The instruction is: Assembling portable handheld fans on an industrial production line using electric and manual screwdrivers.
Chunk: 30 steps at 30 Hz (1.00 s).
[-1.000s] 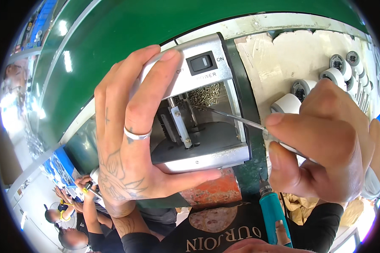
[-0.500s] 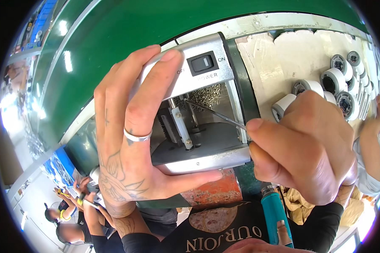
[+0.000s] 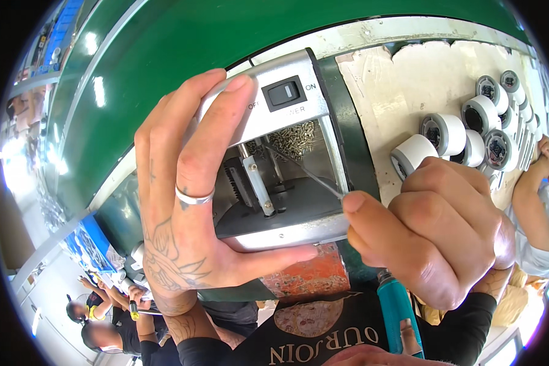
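In the head view, the left hand point(image 3: 175, 229) spreads over the machine point(image 3: 299, 230) at the centre of the frame, fingers apart on its top cover and thumb along the lower edge. The right hand point(image 3: 433, 226), right of centre, is pinched on a thin metal rod point(image 3: 330, 188), whose tip reaches in among the posts beside the heaped screws point(image 3: 296, 141). To work well here, I judge, keep the housing braced, move the tip lightly, and avoid levering against the bracket point(image 3: 259, 183). At the upper right, white cylinders point(image 3: 448, 134) stand or lie on a torn cream sheet point(image 3: 381, 85); a green surface point(image 3: 348, 15) fills the top. A teal tool point(image 3: 396, 314) shows lower right of centre, co-workers point(image 3: 128, 335) at the lower left, another person's arm point(image 3: 531, 189) at the right edge.
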Available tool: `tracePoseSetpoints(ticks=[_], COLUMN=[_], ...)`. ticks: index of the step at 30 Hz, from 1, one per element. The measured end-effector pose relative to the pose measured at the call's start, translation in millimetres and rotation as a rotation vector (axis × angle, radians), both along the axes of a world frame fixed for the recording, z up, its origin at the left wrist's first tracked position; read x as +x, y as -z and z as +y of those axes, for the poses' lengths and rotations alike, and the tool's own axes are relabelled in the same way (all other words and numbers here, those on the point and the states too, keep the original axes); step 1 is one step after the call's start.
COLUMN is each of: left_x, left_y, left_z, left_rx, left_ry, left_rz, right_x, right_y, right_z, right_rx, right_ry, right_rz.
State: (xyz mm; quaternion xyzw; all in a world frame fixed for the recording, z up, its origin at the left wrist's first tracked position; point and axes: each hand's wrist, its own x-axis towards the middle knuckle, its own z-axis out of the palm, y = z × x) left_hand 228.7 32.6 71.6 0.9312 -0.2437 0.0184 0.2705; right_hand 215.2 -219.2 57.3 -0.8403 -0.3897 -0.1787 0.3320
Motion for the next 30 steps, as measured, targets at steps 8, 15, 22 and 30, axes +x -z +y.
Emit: tracePoseSetpoints(ticks=[8, 15, 22, 30], left_x=[-3, -1, 2, 3], left_y=[-2, 2, 3, -12], left_z=[-1, -5, 11, 10], left_rx=[-0.007, -0.061, -0.054, -0.255], left_ry=[-0.011, -0.037, 0.02, 0.018], left_rz=[0.019, 0.029, -0.034, -0.122], right_x=[2, -4, -7, -7], right_y=[3, -6, -21, -26], right_z=[0, -1, -8, -55], right_rx=[0.054, 0.035, 0.083, 0.377], right_ry=[0.036, 0.096, 0.086, 0.291], right_rz=[-0.012, 0.11, 0.162, 0.457])
